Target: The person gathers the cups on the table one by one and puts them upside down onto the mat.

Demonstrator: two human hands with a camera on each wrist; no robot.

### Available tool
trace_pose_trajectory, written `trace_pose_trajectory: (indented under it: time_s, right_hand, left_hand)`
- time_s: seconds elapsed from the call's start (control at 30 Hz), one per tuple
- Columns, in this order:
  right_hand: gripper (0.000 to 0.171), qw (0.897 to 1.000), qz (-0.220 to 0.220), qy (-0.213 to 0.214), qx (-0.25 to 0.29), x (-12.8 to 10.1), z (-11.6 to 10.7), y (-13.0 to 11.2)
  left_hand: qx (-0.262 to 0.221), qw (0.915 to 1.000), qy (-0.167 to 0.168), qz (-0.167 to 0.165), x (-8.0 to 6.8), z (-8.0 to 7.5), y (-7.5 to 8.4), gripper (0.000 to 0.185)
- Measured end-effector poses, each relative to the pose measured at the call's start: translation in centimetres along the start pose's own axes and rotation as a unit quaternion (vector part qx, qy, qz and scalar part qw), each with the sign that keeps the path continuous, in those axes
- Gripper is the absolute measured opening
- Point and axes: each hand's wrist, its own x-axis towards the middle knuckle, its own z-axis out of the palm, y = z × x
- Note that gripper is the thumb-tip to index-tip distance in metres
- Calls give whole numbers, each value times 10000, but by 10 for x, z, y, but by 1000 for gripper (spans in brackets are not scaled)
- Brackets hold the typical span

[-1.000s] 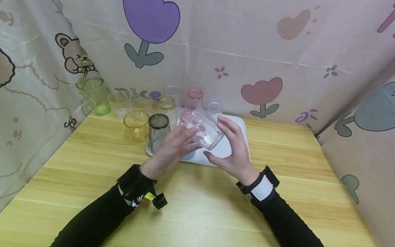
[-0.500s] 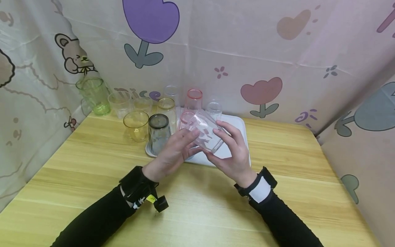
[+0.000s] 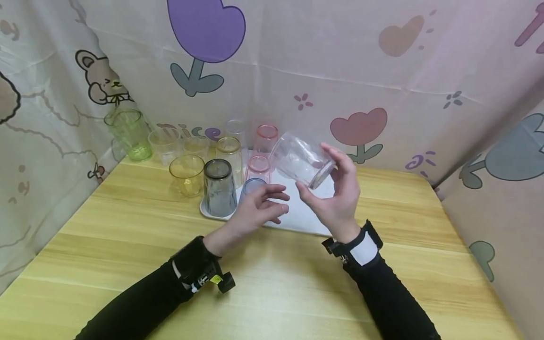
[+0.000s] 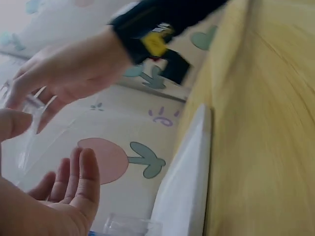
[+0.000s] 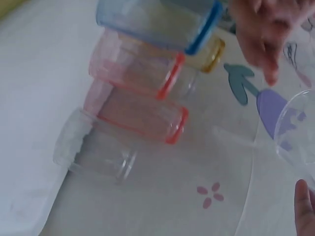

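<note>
My right hand [image 3: 342, 193] holds a clear glass [image 3: 297, 160] in the air above the white tray [image 3: 293, 218]. Thumb and fingers grip it by its thick base, so it lies tilted with its mouth toward the upper left. Part of that glass [image 5: 298, 128] also shows at the right edge of the right wrist view. My left hand [image 3: 255, 215] is apart from it, its fingers loosely bent and holding nothing. Just behind the left hand is a blue glass [image 3: 253, 183] on the tray, partly hidden by the fingers.
Upside-down on the tray's left stand a grey glass [image 3: 219, 191], an amber glass [image 3: 229, 160] and pink glasses [image 3: 258, 169]. Left of the tray are a yellow cup [image 3: 187, 177], a clear cup [image 3: 165, 147] and a green glass [image 3: 129, 134]. A printed curtain [image 3: 280, 47] hangs behind the table.
Both hands were on the clear glass. The left hand has let go and drawn slightly back; the right hand has carried the glass up and to the right. The blue glass now shows.
</note>
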Motion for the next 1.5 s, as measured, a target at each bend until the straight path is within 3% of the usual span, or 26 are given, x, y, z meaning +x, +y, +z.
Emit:
trace_pose_trajectory:
  time_s: [0.1,0.17,0.2,0.27,0.4,0.47,0.5,0.57,0.67,0.9,1.07,1.33,1.5]
  right_hand:
    - [75,9998,179,99,-15,8,0,5]
    - [73,9994,316,136,-58,14,0,9]
    - [72,9991,386,134,-130,16,-1,12]
    - [70,9979,550,90,-318,21,-1,16]
    - [68,9911,1074,-123,-783,28,-1,23]
    - [68,9837,1482,-281,-975,30,-1,26]
    - [68,9794,1675,-394,-1058,31,0,27]
    - [69,9695,2046,-623,-1199,32,1,30]
    - [69,9563,2348,-1028,-1410,34,2,36]
    - [71,9268,2844,-1861,-1599,33,5,49]
    - [73,9055,3106,-2284,-1772,27,8,59]
    - [72,8882,3144,-2783,-1867,11,14,79]
    - [71,8853,3061,-2926,-1922,5,16,85]
  left_hand:
    - [957,9952,-145,164,1,3,-5,45]
    - [1770,9830,-323,375,3,5,-7,38]
    - [2294,9713,-413,472,4,7,-7,35]
    - [3405,9361,-558,689,7,11,-6,29]
    - [5217,8467,-707,765,13,22,-8,25]
    - [5653,8181,-786,704,16,27,-10,25]
    - [5793,8082,-818,675,18,29,-11,26]
    - [5949,7966,-886,609,20,32,-13,27]
    - [6021,7911,-950,517,22,35,-16,26]
    - [5882,8007,-1065,402,23,33,-25,33]
    - [5931,7964,-1129,346,24,31,-28,35]
    - [5966,7943,-1109,304,25,31,-33,35]
    - [5985,7923,-1134,349,27,31,-35,37]
